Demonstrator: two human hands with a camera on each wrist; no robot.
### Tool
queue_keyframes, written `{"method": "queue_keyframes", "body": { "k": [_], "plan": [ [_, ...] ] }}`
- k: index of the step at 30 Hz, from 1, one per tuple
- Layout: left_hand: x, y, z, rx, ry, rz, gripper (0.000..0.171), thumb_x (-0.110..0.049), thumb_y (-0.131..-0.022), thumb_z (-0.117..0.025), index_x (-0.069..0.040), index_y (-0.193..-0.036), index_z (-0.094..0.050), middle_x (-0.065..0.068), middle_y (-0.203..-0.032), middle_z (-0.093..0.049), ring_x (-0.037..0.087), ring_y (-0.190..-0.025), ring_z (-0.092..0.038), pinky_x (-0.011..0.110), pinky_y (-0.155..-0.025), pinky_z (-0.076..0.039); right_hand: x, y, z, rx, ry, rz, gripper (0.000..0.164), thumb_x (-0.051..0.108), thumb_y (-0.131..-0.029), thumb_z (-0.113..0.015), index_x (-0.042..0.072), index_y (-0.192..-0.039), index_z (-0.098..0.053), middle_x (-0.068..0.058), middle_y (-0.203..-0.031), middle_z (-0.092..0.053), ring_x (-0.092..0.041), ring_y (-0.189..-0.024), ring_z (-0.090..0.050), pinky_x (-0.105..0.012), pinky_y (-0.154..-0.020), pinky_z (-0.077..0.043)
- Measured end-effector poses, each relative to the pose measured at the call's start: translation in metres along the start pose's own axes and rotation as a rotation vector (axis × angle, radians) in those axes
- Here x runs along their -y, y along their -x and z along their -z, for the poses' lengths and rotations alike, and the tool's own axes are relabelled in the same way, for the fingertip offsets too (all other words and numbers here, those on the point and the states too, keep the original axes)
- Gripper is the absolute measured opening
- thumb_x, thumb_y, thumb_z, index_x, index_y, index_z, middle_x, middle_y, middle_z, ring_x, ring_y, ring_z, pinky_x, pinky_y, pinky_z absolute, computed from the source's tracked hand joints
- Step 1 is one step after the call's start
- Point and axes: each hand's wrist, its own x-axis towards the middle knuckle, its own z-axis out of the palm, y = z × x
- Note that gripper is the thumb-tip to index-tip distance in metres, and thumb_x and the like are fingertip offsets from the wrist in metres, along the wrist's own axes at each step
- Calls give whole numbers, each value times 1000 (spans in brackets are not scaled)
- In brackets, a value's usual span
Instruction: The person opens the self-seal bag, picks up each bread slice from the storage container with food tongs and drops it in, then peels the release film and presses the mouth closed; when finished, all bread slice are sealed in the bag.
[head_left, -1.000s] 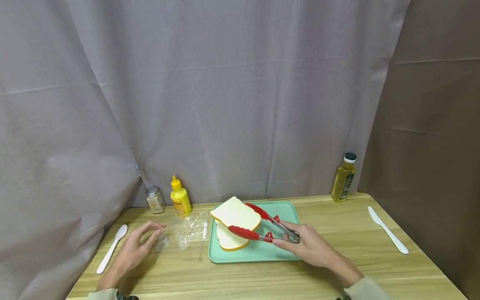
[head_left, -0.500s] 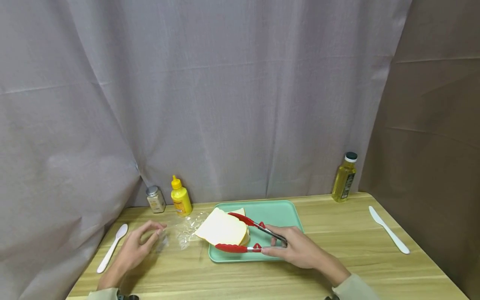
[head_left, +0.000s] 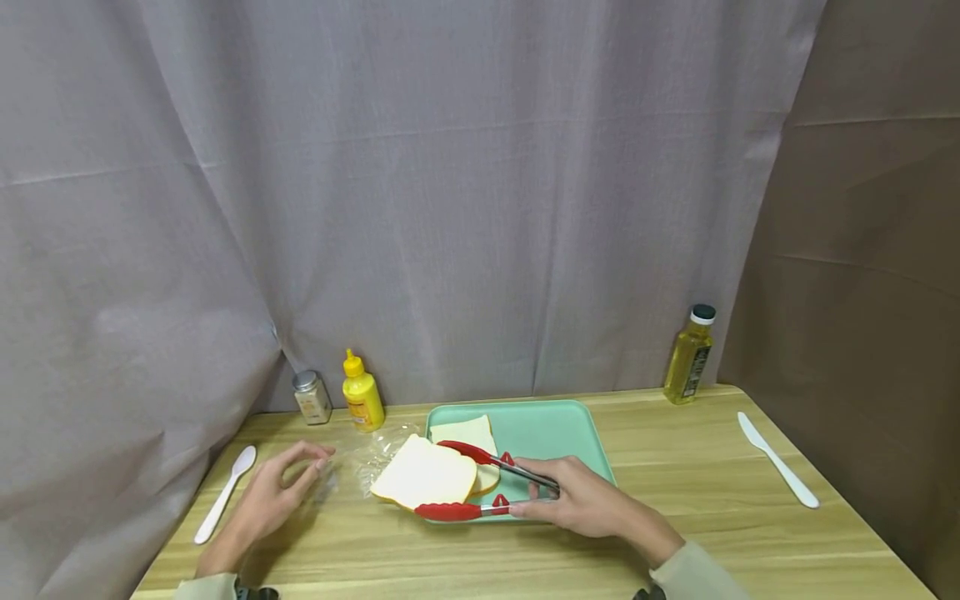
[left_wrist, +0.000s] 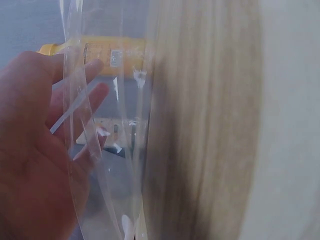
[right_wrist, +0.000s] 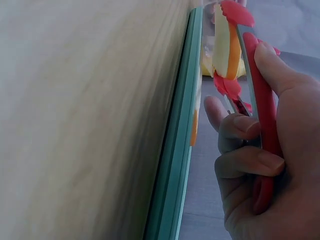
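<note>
My right hand (head_left: 573,496) grips red-tipped tongs (head_left: 448,511), with fingers and thumb wrapped around the handles. A bread slice (head_left: 420,475) is pinched between the tongs' red heads, raised over the tray's left edge and overlapping the clear plastic bag (head_left: 377,454). Another bread slice (head_left: 472,431) lies on the green tray (head_left: 551,425), partly hidden behind the held one. My left hand (head_left: 276,486) holds the bag's near side at its mouth, fingers and thumb curved apart. In the left wrist view, the bag's film (left_wrist: 112,165) stretches across the fingers.
A yellow squeeze bottle (head_left: 362,398) and a small silver-lidded jar (head_left: 311,398) stand at the back left. A white spoon (head_left: 225,496) lies left of my left hand. At the right are an oil bottle (head_left: 687,358) and a white knife (head_left: 776,462). A grey curtain (head_left: 480,208) hangs behind.
My right hand has moved left and toward me with the tongs, carrying the upper slice from over the tray to its left edge beside the bag. My left hand stays in place.
</note>
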Motion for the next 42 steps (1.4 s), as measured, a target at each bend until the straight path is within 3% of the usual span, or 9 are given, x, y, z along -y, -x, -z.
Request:
{"method": "queue_keyframes", "body": {
  "k": [7, 11, 18, 26, 37, 42],
  "plan": [
    [0, 0, -1, 50, 63, 36, 8, -14, -104, -73, -19, -110, -76, -3, -129, -80, 22, -123, -73, 63, -107, -57, 0, -12, -5, 16, 17, 15, 67, 52, -100, -76, 14, -153, -61, 10, -82, -62, 5, -64, -45, -13, -56, -41],
    [0, 0, -1, 65, 68, 46, 6, -17, -105, -72, -19, -109, -76, -4, -130, -80, 22, -124, -73, 63, -108, -56, 1, -20, -8, 28, 14, 16, 67, 53, -100, -76, 14, -153, -61, 11, -80, -61, 4, -65, -47, -14, -57, -42],
    [2, 0, -2, 81, 109, 62, 8, -18, -106, -71, -16, -112, -76, -1, -131, -80, 27, -127, -71, 73, -109, -51, 2, -29, -10, 121, -72, -61, 70, 56, -99, -75, 15, -154, -60, 9, -76, -57, 4, -60, -38, -16, -57, -39],
    [4, 1, -2, 108, 137, 84, 9, -16, -106, -71, -14, -113, -75, 0, -134, -78, 35, -130, -68, 76, -110, -49, 4, -44, -19, 118, -97, -89, 74, 59, -97, -76, 18, -156, -58, 6, -75, -58, 2, -58, -38, -18, -58, -40],
    [1, 2, -3, 75, 103, 59, 9, -12, -104, -72, -16, -111, -76, -1, -130, -79, 25, -125, -72, 70, -109, -53, 10, -62, -24, 143, -78, -36, 71, 58, -98, -76, 16, -153, -61, 6, -72, -58, 2, -57, -41, -17, -57, -39],
    [-2, 1, 0, 25, 51, 44, 13, -10, -103, -74, -21, -110, -77, -5, -129, -80, 18, -123, -72, 53, -111, -55, 11, -65, -25, 155, -74, -34, 70, 54, -98, -78, 12, -152, -62, 6, -73, -58, 2, -57, -40, -17, -56, -38]
  ]
}}
